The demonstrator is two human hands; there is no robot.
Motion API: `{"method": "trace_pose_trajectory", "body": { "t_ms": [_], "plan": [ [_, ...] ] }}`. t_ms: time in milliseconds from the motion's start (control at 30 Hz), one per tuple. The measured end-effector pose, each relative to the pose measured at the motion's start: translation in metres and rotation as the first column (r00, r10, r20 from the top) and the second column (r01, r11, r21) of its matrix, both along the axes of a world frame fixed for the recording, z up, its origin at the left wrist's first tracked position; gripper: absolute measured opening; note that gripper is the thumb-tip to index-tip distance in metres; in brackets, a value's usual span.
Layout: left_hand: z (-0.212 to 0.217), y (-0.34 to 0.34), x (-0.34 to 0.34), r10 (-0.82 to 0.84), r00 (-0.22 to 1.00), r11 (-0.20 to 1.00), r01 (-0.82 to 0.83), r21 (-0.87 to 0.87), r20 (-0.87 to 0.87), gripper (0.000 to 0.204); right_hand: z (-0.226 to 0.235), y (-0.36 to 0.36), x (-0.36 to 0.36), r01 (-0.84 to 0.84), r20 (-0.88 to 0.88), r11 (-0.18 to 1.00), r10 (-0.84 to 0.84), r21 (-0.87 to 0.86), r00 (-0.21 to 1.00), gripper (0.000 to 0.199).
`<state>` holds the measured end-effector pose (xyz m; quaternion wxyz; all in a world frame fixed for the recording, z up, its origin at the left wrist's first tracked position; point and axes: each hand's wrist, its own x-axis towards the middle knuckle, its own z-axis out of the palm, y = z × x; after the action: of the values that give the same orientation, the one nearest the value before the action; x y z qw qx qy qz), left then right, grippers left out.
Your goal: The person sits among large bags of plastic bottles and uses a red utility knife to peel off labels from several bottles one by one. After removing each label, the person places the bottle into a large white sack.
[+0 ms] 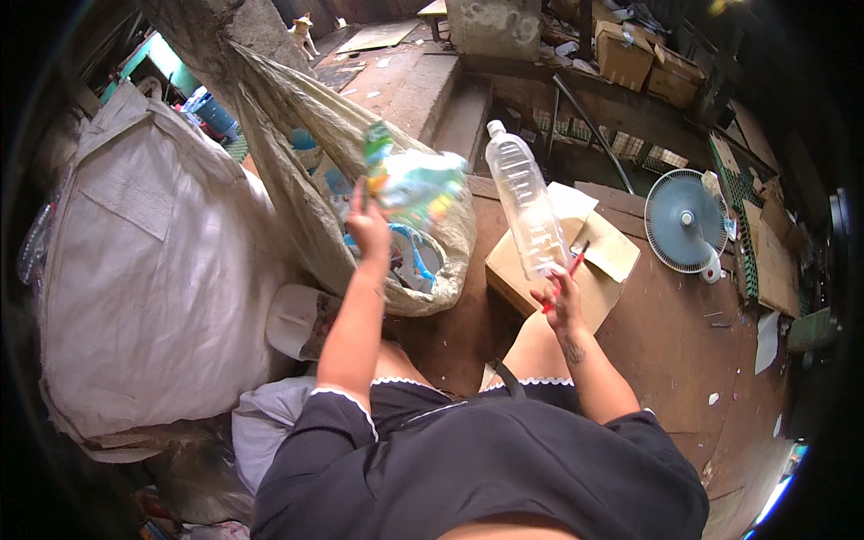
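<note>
My left hand [367,225] is closed on a thin plastic bottle label [418,184], coloured green, blue, white and yellow and smeared by motion. It hangs over the mouth of a large woven sack [459,261], inside which blue and white plastic pieces show. My right hand [562,301] grips the base of a large clear plastic bottle [522,193], tilted with its capped neck pointing away from me. A slim red tool [576,263] with a dark tip is in the same hand; its exact kind I cannot tell.
An open cardboard box [517,274] stands before my right knee. Left of the sack rises a bulging white woven bag [171,270], with a white container [295,319] beside it. A round fan [687,220] lies on the right. Far back are a dog [303,34] and cardboard boxes [624,54].
</note>
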<state>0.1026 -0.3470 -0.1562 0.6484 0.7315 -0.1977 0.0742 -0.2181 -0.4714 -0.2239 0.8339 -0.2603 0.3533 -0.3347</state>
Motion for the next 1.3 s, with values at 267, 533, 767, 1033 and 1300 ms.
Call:
{"method": "trace_pose_trajectory", "body": {
  "t_ms": [267,533,767,1033,1300],
  "plan": [
    [-0.024,0.043,0.157,-0.303,0.807,0.199,-0.466,0.862,0.506,0.029,0.009,0.003,-0.051,-0.14,0.003,0.98,0.142,-0.144,0.99,0.062],
    [-0.015,0.109,0.171,-0.05,0.982,-0.568,0.12,0.814,-0.18,0.033,0.039,0.013,-0.028,-0.516,-0.318,0.752,0.412,-0.409,0.854,0.079],
    [0.039,0.123,0.119,-0.256,0.933,-0.301,0.171,0.938,-0.252,0.045,0.048,0.019,0.065,-0.446,-0.032,0.765,0.489,-0.465,0.872,0.076],
    [0.01,0.169,0.002,-0.766,0.612,0.149,-0.13,0.98,0.198,0.011,0.037,0.054,0.176,-0.195,-0.154,0.438,0.126,-0.877,0.98,0.082],
    [0.041,0.211,-0.037,-0.641,0.706,0.358,-0.072,0.931,0.301,0.003,0.018,0.069,0.183,-0.857,-0.858,-0.199,-0.108,-0.476,0.502,0.088]
  ]
}}
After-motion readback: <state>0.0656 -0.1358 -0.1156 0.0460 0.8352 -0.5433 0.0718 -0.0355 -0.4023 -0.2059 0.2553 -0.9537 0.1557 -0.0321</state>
